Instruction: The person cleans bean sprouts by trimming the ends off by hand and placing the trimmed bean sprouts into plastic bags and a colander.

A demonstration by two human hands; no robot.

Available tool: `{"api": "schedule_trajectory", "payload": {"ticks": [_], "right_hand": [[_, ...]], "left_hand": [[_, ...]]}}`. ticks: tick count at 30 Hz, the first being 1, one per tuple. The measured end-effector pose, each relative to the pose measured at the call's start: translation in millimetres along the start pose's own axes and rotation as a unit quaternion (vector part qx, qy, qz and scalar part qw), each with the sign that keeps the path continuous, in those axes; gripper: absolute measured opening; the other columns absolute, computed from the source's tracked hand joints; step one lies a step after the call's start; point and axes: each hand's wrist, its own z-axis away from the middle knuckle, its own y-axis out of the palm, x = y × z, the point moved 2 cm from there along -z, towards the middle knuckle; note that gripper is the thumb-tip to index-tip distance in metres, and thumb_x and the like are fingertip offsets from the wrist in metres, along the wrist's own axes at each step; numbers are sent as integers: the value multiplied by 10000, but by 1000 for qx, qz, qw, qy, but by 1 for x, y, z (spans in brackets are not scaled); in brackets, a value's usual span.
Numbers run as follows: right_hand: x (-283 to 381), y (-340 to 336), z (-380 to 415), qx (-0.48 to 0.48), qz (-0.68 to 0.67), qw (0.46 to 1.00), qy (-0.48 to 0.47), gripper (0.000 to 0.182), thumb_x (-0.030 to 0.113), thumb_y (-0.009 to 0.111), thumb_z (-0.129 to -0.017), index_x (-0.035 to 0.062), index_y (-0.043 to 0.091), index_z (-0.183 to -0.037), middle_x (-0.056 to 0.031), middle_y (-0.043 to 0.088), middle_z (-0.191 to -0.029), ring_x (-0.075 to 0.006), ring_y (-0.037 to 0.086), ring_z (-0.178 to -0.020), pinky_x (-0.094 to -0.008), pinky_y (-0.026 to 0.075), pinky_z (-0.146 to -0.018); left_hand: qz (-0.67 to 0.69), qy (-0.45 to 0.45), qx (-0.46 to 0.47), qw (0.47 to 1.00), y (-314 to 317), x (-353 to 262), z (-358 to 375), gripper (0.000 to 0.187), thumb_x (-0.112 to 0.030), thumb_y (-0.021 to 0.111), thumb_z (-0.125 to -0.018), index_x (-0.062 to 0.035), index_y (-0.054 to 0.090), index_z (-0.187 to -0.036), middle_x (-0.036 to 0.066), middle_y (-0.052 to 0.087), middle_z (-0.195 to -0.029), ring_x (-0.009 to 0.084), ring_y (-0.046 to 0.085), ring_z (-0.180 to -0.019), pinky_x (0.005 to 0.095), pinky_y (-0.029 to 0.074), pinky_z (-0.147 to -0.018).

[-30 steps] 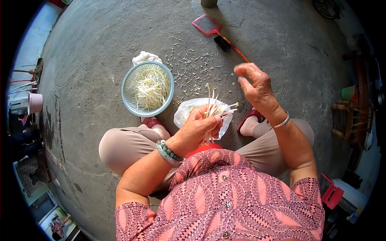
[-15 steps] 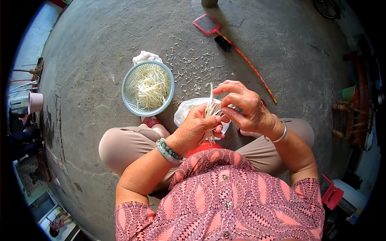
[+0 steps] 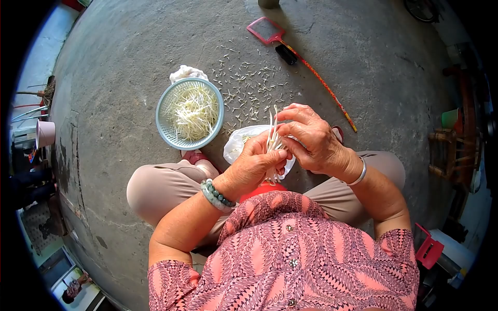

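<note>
Watching this feed from my end, and both hands are bunched up right over the white plastic bag (image 3: 236, 145), so I'll use that bag as my reference point. My left hand (image 3: 252, 167) is curled closed around a bundle of bean sprouts (image 3: 272, 139), the stems poking up out of the top of the fist and a few tails hanging out below it, just above the bag's near edge. My right hand (image 3: 310, 139) sits touching the left one on the bag's right side, fingers pressed together and pinching at the upper ends of the same sprouts, so the bundle runs between the two grips with the left fist low and the right fingertips high. I can't tell exactly which single sprout the right fingers have, too small from here. Just left of the bag and slightly farther out sits the blue basket (image 3: 162, 120) with a pile of sprouts in it, and a white cloth (image 3: 187, 72) peeks out behind the basket. Beyond the bag, trimmed bits (image 3: 249, 88) are scattered over the concrete floor (image 3: 114, 62), and farther out still lies a red fly swatter (image 3: 265, 30) with its long handle angling down to the bag's right.
</note>
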Motion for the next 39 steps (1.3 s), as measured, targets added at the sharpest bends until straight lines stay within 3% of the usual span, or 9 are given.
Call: {"api": "schedule_trajectory", "payload": {"ticks": [6,13,20,26,29,33,35,37,39], "right_hand": [[15,-11,-11,-74,1,997,-14,211,71,686,-710,38,633,-912,-174,576,-1145,-384,531,-1089,-469,411,-952],[16,7,-3,71,64,995,-37,222,97,663,-711,42,638,-925,-143,574,-1217,-370,476,-1181,-492,381,-959],[19,12,0,64,71,991,-99,209,162,686,-649,55,614,-812,-101,588,-1177,-311,508,-1141,-547,378,-885],[15,11,-2,73,1,994,-76,153,115,666,-672,52,591,-789,-110,603,-1125,-298,547,-1065,-496,405,-886],[15,7,-6,3,-54,996,-70,90,67,638,-708,47,573,-767,-121,617,-1075,-300,569,-1010,-447,418,-891],[4,-21,-15,-74,-45,996,-14,86,-27,625,-734,20,554,-747,-138,646,-977,-307,618,-904,-385,485,-797],[-10,-32,-14,-97,-11,994,55,83,-22,640,-753,0,560,-748,-150,650,-902,-291,650,-782,-347,511,-688],[-23,-39,-11,-77,67,990,102,61,-14,640,-758,3,582,-768,-143,641,-865,-297,646,-781,-355,508,-688],[-24,-35,-15,-117,95,984,94,46,3,633,-766,3,600,-797,-137,636,-837,-301,643,-770,-351,507,-684]], "left_hand": [[-65,-13,20,998,-12,7,-2,244,-113,623,-897,-44,505,-1099,12,556,-861,68,531,-691,216,464,-611],[-140,-53,10,989,-13,11,-4,204,46,523,-808,-28,524,-998,44,580,-835,98,580,-708,219,457,-575],[-188,-67,22,980,-9,6,-3,308,75,505,-779,28,533,-1082,58,605,-894,109,607,-794,228,485,-622],[-184,-36,31,982,-9,7,-3,297,53,542,-802,4,536,-1094,43,611,-895,86,603,-779,209,489,-600],[-157,-46,40,986,-5,3,0,274,-13,598,-842,-21,533,-1108,25,613,-875,62,574,-711,193,466,-550],[-163,-65,29,984,3,-4,4,258,-106,632,-887,-38,535,-1116,2,615,-859,42,527,-646,182,430,-518],[-147,-69,24,986,-1,1,3,249,-101,620,-897,-40,537,-1123,-5,616,-866,45,529,-669,188,425,-547],[-123,-57,30,990,-5,5,2,245,-105,618,-902,-42,539,-1125,-3,615,-867,48,530,-683,193,428,-568],[-106,-53,28,993,-4,3,3,177,-116,605,-907,-50,557,-1064,-6,613,-844,51,524,-669,199,434,-577]]}}
